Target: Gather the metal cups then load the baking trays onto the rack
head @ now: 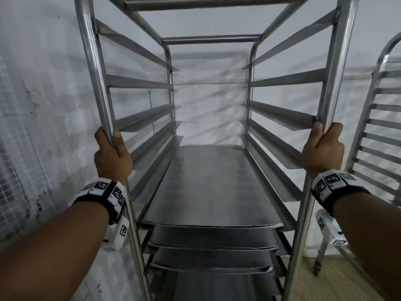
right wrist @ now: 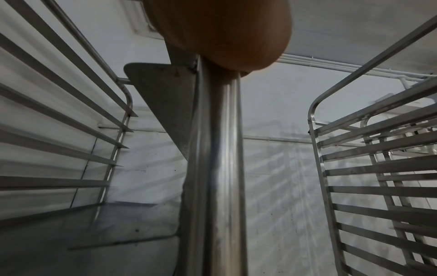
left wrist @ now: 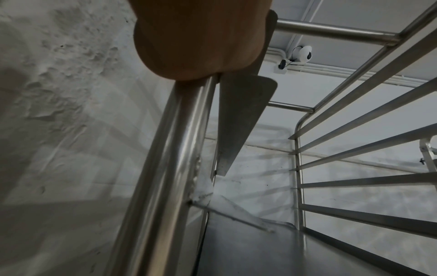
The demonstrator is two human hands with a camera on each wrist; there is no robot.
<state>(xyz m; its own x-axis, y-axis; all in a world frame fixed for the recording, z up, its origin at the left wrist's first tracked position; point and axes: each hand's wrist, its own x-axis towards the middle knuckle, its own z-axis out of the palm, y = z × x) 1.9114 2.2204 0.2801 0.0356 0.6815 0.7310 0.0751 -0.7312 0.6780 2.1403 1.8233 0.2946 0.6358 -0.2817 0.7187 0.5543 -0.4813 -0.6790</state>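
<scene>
Rack (head: pixel 208 40) of shiny steel holds dark baking trays (head: pixel 210 187).

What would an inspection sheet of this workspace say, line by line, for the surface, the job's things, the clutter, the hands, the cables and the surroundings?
Surface: light floor at lower right.
Job's things: rack upright; baking trays on its lower rails, upper rails bare; metal cups nothing seen.
Clutter: nothing seen.
Hands: left hand grips the rack's left front post; right hand grips the right front post.
Cables: thin cable by the ceiling camera.
Surroundings: white wall behind; second rack to the right.
</scene>
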